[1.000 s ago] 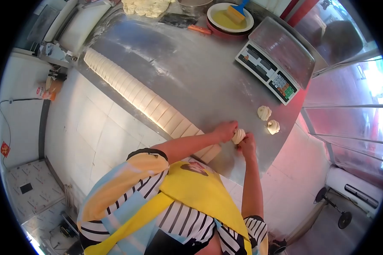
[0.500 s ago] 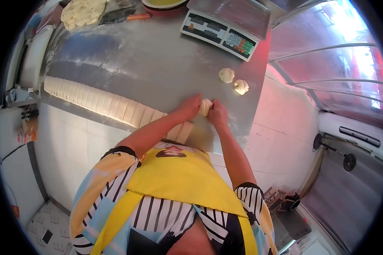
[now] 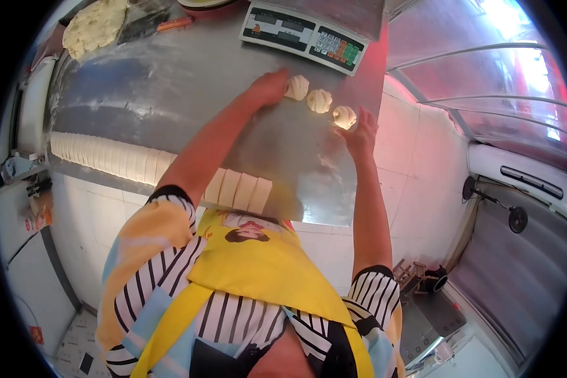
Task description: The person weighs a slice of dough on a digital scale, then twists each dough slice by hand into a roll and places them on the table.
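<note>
Three twisted dough pieces lie in a slanting row on the metal table (image 3: 201, 82). My left hand (image 3: 270, 87) is at the left dough piece (image 3: 297, 87), its fingertips at that piece's left side; whether they grip it is not clear. The middle dough piece (image 3: 319, 101) sits between my hands, untouched. At the right dough piece (image 3: 344, 117), my right hand (image 3: 360, 135) has its fingers spread, with the thumb near the lower edge of the dough. A long row of cut dough strips (image 3: 113, 156) runs along the near table edge, partly hidden under my left forearm.
A digital scale (image 3: 303, 36) stands behind the dough pieces. At the far left are a large lump of dough (image 3: 94, 27) and a red-handled tool (image 3: 175, 24). The rim of a bowl (image 3: 211, 9) shows at the top. The table's right edge (image 3: 370, 94) is close to my right hand.
The dough piece that was held between both hands now lies at the left end of the row. My hands have moved apart and farther up the table. The view has shifted.
</note>
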Action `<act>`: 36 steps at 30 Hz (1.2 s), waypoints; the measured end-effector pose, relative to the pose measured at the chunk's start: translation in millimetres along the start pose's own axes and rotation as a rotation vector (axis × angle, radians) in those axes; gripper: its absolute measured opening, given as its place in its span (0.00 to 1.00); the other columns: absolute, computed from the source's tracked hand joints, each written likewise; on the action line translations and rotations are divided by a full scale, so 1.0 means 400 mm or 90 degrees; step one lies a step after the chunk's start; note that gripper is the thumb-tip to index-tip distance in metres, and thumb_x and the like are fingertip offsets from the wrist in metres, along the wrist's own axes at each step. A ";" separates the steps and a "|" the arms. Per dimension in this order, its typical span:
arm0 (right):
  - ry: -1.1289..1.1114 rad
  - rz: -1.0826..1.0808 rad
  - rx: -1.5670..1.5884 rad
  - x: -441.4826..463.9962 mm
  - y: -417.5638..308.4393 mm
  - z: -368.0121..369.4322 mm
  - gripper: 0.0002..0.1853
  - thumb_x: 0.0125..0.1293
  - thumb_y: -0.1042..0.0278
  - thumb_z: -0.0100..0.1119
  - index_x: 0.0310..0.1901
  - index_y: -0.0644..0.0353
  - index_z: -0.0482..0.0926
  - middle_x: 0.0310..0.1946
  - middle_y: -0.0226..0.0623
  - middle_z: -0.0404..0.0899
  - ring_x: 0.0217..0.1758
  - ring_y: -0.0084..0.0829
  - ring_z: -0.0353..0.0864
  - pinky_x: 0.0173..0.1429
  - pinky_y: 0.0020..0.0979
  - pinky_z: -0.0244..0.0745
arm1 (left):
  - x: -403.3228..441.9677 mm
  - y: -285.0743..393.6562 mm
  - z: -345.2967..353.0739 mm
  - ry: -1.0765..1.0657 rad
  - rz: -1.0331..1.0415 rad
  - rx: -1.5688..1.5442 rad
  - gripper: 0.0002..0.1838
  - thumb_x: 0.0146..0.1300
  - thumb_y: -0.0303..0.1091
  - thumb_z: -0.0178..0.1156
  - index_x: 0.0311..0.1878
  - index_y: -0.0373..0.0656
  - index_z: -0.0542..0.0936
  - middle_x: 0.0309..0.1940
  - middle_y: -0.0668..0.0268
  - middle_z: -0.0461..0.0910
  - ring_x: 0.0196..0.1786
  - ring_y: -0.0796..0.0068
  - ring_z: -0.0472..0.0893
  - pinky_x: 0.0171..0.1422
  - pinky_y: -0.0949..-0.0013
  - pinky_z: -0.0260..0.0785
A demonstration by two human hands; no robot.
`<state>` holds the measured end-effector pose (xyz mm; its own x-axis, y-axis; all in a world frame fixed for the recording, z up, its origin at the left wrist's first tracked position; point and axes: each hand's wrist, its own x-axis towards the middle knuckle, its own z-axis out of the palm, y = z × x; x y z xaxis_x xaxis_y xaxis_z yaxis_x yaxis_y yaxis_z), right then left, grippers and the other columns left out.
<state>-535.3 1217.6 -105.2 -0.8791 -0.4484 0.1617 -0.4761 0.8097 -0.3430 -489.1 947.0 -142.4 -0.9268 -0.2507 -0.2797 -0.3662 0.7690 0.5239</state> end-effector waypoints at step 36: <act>0.046 0.039 0.304 0.631 -0.056 -0.062 0.30 0.54 0.56 0.67 0.56 0.63 0.73 0.47 0.43 0.78 0.49 0.36 0.76 0.55 0.34 0.69 | -0.401 -0.287 -0.107 0.127 -0.094 -0.223 0.17 0.61 0.32 0.52 0.55 0.45 0.71 0.43 0.54 0.77 0.44 0.52 0.77 0.47 0.57 0.70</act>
<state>-747.1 1095.6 -33.9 -0.9126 -0.3645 0.1853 -0.3742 0.5616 -0.7380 -302.1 873.8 -123.5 -0.8478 -0.4782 -0.2293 -0.4706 0.4791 0.7409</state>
